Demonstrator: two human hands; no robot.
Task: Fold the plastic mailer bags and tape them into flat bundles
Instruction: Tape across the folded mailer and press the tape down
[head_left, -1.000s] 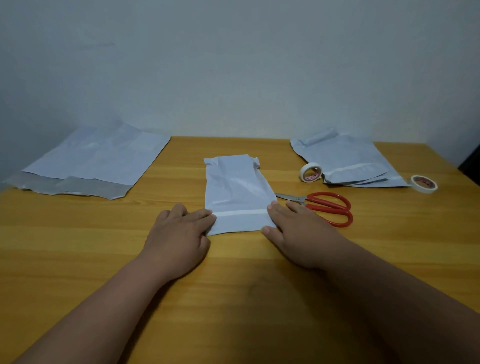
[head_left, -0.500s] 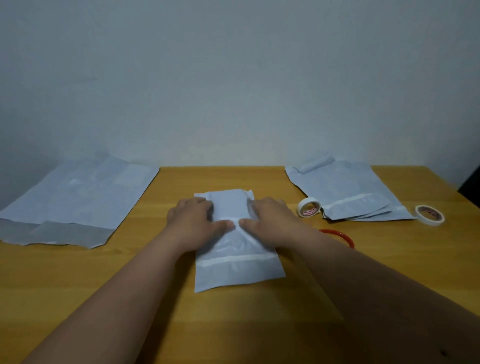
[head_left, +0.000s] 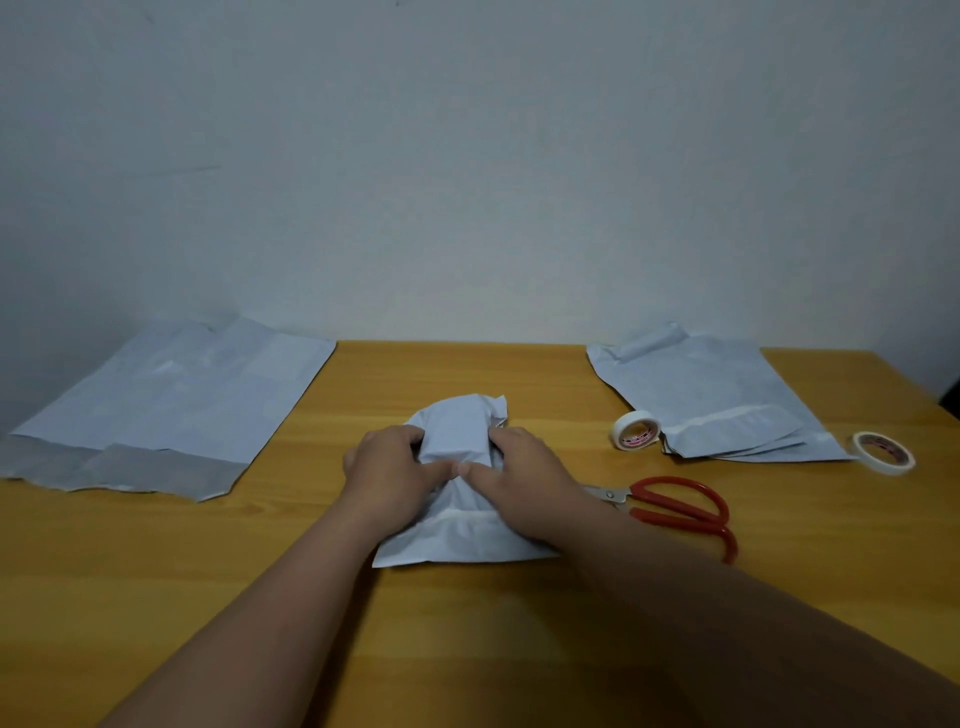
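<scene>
Mailer bag (head_left: 457, 431) gripped by left hand (head_left: 387, 475) and right hand (head_left: 524, 478), fingers curled.

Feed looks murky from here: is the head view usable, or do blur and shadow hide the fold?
Head view: dim, bluish light, no glare; the mailer bag and both hands, left hand and right hand, are soft but readable; forearm shadows darken the near table; wide-angle bending shows at the edges.

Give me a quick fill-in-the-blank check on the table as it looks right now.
1. Both hands grip the ____ in the middle of the table.
2. The scissors have ____ handles.
3. The number of tape rolls in view is ____.
4. The scissors lie beside the ____ hand.

Missing words: mailer bag; red; two; right
</scene>
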